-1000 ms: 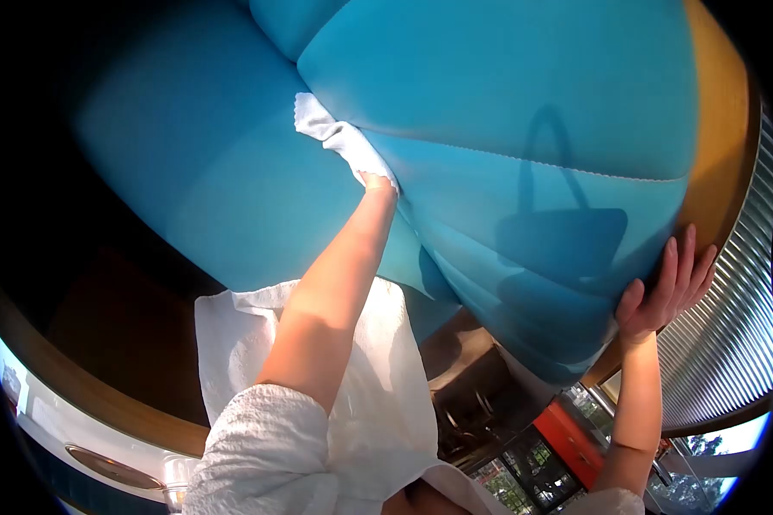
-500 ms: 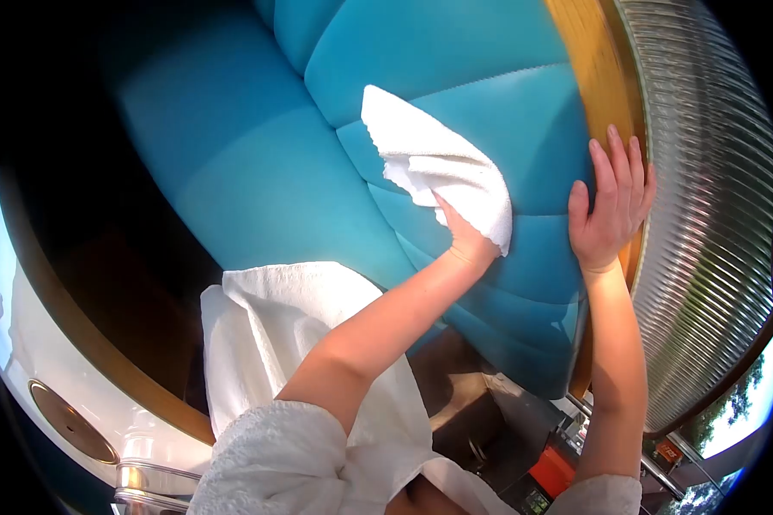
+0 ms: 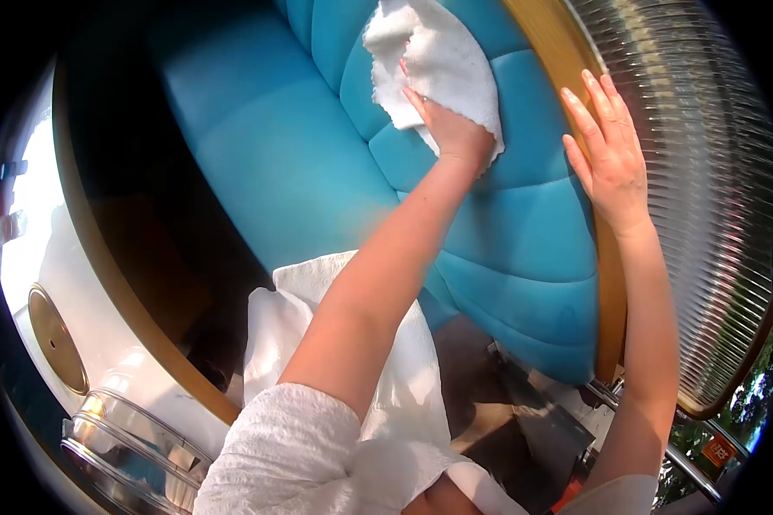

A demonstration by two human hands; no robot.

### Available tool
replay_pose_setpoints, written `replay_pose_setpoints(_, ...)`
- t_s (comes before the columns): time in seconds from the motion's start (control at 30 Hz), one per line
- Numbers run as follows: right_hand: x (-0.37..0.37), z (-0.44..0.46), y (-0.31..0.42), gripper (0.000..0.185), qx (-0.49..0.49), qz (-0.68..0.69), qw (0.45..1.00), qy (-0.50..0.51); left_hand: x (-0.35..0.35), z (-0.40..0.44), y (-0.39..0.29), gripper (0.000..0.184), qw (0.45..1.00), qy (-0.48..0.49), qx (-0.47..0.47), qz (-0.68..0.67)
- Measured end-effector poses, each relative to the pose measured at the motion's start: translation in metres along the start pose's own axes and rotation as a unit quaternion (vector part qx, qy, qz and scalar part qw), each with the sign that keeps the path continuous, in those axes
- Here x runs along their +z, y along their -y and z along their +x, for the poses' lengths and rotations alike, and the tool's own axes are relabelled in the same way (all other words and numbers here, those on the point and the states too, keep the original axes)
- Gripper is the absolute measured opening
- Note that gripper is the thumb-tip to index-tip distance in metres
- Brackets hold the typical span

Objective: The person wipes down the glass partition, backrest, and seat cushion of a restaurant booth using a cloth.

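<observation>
The white cloth (image 3: 455,64) is lying against the blue backrest (image 3: 524,232), its long axis running roughly along the backrest's wooden trim (image 3: 550,34), its loose end pointing away from you. Your left hand (image 3: 457,137) is clasping it, fingers partly covered; a slackening grip could be letting the loose folds bunch or slip. Beside the backrest, your right hand (image 3: 618,176) is opening flat over the trim, contact unclear.

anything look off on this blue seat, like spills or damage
Nothing stands out. The turquoise backrest and seat cushion show no visible stain, spill or tear, and the white cloth is rumpled only where the left hand works it. The area beneath is too dark to judge.
</observation>
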State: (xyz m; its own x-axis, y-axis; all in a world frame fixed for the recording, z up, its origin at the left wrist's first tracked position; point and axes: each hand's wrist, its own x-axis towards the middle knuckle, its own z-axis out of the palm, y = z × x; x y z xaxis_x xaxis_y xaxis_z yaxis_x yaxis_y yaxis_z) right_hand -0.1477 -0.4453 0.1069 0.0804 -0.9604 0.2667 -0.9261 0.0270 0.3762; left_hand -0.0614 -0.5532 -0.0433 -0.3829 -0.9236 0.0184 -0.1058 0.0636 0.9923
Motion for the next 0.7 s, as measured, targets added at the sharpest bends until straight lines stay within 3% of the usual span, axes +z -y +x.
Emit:
replay_pose_setpoints(0.03,-0.002,0.002,0.002,0.051,0.000,0.045,0.999,0.021,0.011,-0.018,0.011,0.068,0.970,-0.054,-0.068,-0.229)
replay_pose_setpoints(0.1,-0.001,0.005,0.001,0.049,0.016,0.109,0.994,0.008,0.029,-0.046,0.066,0.062,0.995,-0.048,-0.019,-0.085)
replay_pose_setpoints(0.13,-0.002,0.005,0.002,0.049,0.011,0.115,0.993,0.014,0.030,-0.055,0.084,0.062,0.995,-0.048,-0.027,-0.079)
replay_pose_setpoints(0.2,-0.005,0.004,-0.001,0.049,0.002,0.138,0.990,0.024,0.036,-0.069,0.116,0.061,0.984,-0.040,0.038,0.169)
replay_pose_setpoints(0.23,-0.005,0.004,-0.002,0.049,0.003,0.139,0.990,0.033,0.041,-0.069,0.145,0.059,0.970,-0.016,-0.009,0.242)
replay_pose_setpoints(0.3,-0.008,0.005,-0.002,0.049,-0.001,0.114,0.991,0.072,0.026,-0.056,0.179,0.057,0.973,0.103,-0.176,0.110)
replay_pose_setpoints(0.33,-0.009,0.006,-0.003,0.049,-0.001,0.106,0.990,0.091,0.025,-0.050,0.200,0.057,0.971,0.106,-0.186,0.105)
replay_pose_setpoints(0.4,-0.007,0.005,-0.007,0.050,-0.009,0.088,0.991,0.104,0.034,-0.048,0.248,0.059,0.930,-0.076,-0.011,0.360)
replay_pose_setpoints(0.47,-0.008,0.003,-0.011,0.052,-0.024,0.054,0.991,0.123,0.026,-0.044,0.244,0.059,0.975,-0.173,-0.117,0.075)
replay_pose_setpoints(0.53,-0.004,0.002,-0.013,0.054,-0.042,0.034,0.990,0.134,0.023,-0.046,0.280,0.055,0.935,-0.073,-0.317,-0.142)
replay_pose_setpoints(0.57,-0.003,0.003,-0.014,0.055,-0.055,0.025,0.988,0.141,0.035,-0.060,0.320,0.050,0.947,0.019,-0.317,0.055)
replay_pose_setpoints(0.63,-0.004,0.008,-0.009,0.056,-0.058,0.003,0.985,0.164,0.041,-0.058,0.307,0.039,0.950,-0.120,-0.286,-0.038)
replay_pose_setpoints(0.67,-0.005,0.010,-0.008,0.057,-0.060,-0.015,0.983,0.171,0.047,-0.054,0.308,0.034,0.944,-0.184,-0.265,0.070)
replay_pose_setpoints(0.7,-0.004,0.011,-0.007,0.055,-0.054,-0.019,0.984,0.166,0.049,-0.059,0.305,0.034,0.935,-0.210,-0.281,0.057)
